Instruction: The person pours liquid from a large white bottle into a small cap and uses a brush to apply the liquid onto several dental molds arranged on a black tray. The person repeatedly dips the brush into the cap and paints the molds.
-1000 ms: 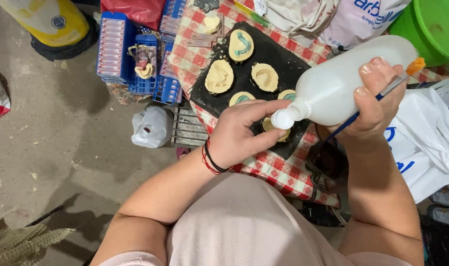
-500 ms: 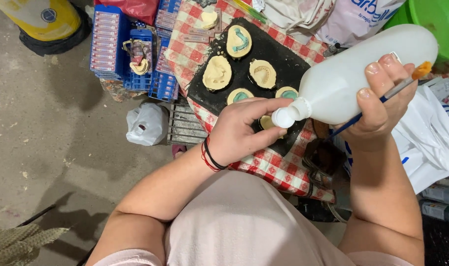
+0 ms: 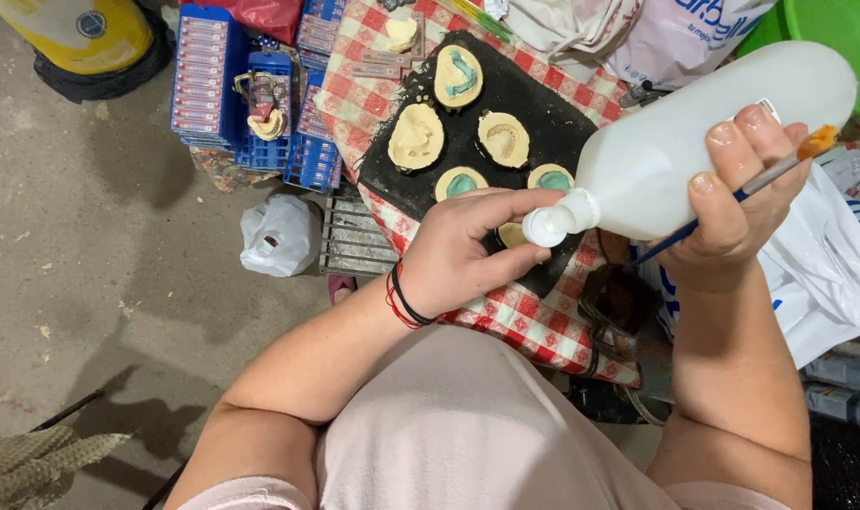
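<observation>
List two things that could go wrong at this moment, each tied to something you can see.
The white bottle is tipped with the left hand at its cap; liquid might spill onto the moulds. The right hand also holds a brush, so its grip may slip.

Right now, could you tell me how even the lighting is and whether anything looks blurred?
Head view: soft, even light; the white bottle looks bright but not blown out. A faint shadow falls on the concrete floor beside the left arm. Both the left hand and the right hand are sharp; no motion blur shows.
</observation>
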